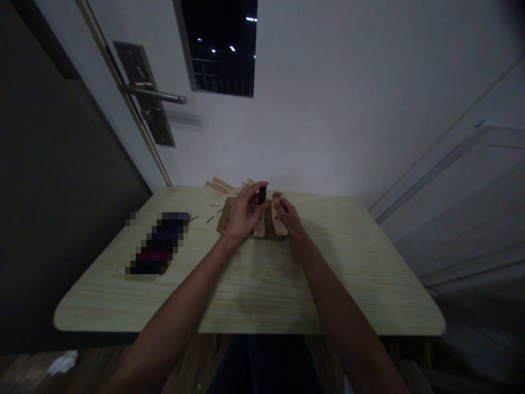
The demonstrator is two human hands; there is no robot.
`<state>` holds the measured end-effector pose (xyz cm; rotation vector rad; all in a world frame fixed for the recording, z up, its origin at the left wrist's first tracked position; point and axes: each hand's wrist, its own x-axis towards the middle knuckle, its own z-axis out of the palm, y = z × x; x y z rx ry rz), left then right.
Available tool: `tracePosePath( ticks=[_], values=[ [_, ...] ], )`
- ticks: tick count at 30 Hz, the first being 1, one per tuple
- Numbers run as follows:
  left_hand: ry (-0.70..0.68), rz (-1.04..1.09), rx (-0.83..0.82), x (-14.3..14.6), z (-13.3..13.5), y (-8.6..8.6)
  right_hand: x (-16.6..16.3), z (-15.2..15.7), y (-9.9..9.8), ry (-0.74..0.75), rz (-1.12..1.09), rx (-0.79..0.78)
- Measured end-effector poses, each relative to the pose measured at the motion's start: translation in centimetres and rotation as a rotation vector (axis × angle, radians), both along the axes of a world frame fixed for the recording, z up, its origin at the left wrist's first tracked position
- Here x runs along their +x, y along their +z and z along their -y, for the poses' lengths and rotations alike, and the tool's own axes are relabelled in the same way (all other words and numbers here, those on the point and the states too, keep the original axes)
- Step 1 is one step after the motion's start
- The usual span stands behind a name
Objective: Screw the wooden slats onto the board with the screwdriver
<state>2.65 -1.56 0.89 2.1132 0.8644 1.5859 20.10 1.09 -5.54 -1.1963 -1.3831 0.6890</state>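
My left hand [243, 214] is closed, with thumb and index finger on a small black block-like piece [262, 195] held upright. Just below it lies a pale wooden piece [260, 227]. My right hand [290, 216] is closed on a second wooden strip [278, 221], which has dark holes and sits to the right of the first. Under both strips is a brown base [268, 225], partly covered by my hands. Brown cardboard [223, 218] shows to the left of my left hand. My fingers hide parts of both strips.
More wooden strips [221, 186] lie at the table's back edge. Several screws [210, 219] are scattered left of the cardboard. A dark, pixelated phone-like object [159, 243] rests on the table's left side. A white door with a metal handle [156, 95] stands behind the table [254, 295].
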Motion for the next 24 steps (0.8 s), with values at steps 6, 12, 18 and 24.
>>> tracePosePath(
  ticks=[6,12,18,24],
  values=[
    [-0.130,0.019,-0.068,0.10,0.14,-0.09,0.02,-0.02,-0.02,-0.003,0.003,-0.003],
    [-0.247,0.034,-0.048,0.11,0.13,-0.11,0.05,-0.05,-0.10,0.006,0.004,0.004],
    [-0.111,0.000,-0.003,0.17,-0.24,-0.16,0.06,-0.33,-0.29,0.006,0.008,0.012],
    [-0.010,-0.033,0.017,-0.08,-0.18,-0.08,0.12,-0.19,-0.26,-0.006,0.019,0.005]
  ],
)
